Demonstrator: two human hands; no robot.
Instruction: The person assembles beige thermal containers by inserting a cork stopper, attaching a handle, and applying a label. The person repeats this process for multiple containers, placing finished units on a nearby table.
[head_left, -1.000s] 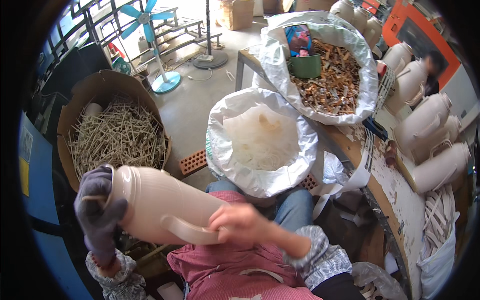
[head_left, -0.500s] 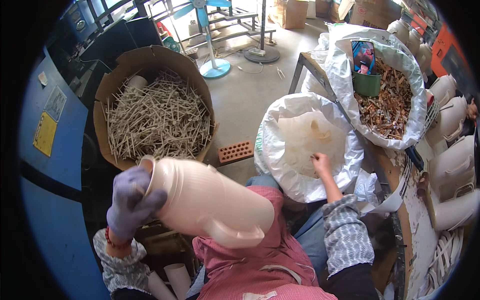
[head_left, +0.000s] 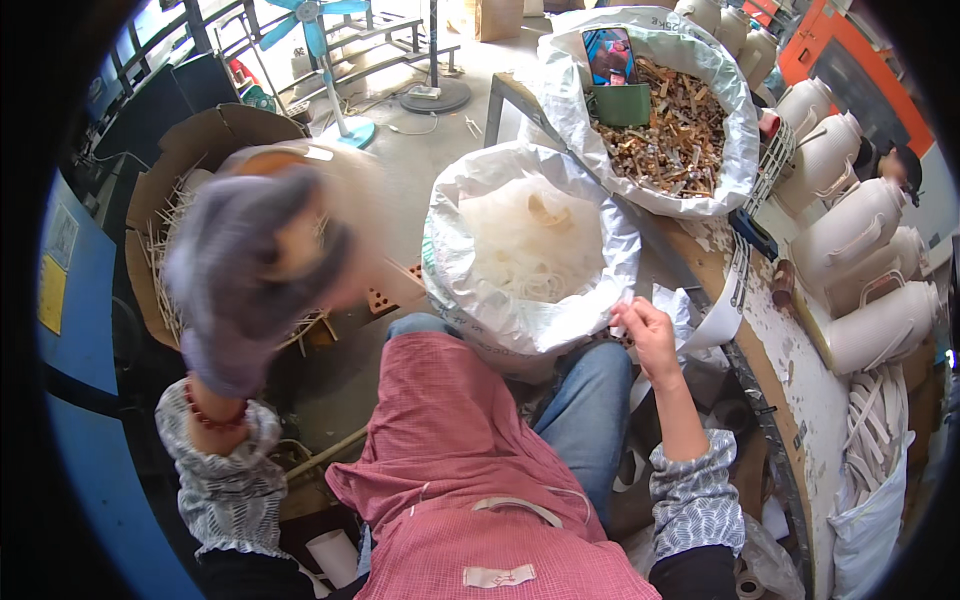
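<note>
My left hand, in a purple-grey glove, grips a pale pink plastic thermos shell by its mouth end. Both are smeared by motion above the cardboard box, and the shell's far end cannot be made out. Bare and raised, my right hand is at the right front rim of a white sack. Its thumb and fingers are pinched together; what they hold, if anything, is too small to tell. Thin translucent plastic scraps fill the sack, with a yellowish curl on top.
Thin plastic sticks lie in the cardboard box. On the right, a worn bench bears several pale thermos shells. A sack of brown scraps holds a phone in a green stand. A blue fan stands behind.
My left hand has lifted the thermos shell from over my lap and swung it up and away, turning it. My right hand has drawn back from inside the sack to its rim. The view has shifted right.
</note>
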